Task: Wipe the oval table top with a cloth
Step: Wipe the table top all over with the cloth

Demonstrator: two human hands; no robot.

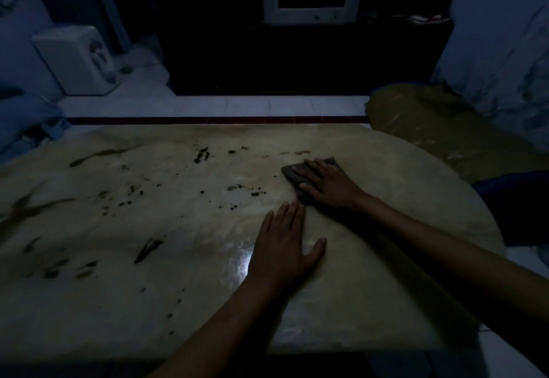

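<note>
The pale oval table top (pixel 148 259) fills the lower view in dim light, marked with dark spots and smears across its left and middle. A dark cloth (pixel 288 172) lies right of centre under my right hand (pixel 326 184), which presses flat on it with straight fingers. My left hand (pixel 285 241) rests flat on the bare table just in front of the cloth, palm down, thumb spread to the right.
A white boxy appliance (pixel 77 57) stands on the floor at the far left. A dark cabinet (pixel 297 60) runs behind the table. An olive-coloured bag or cover (pixel 439 128) lies at the right, beside a pale curtain (pixel 505 36).
</note>
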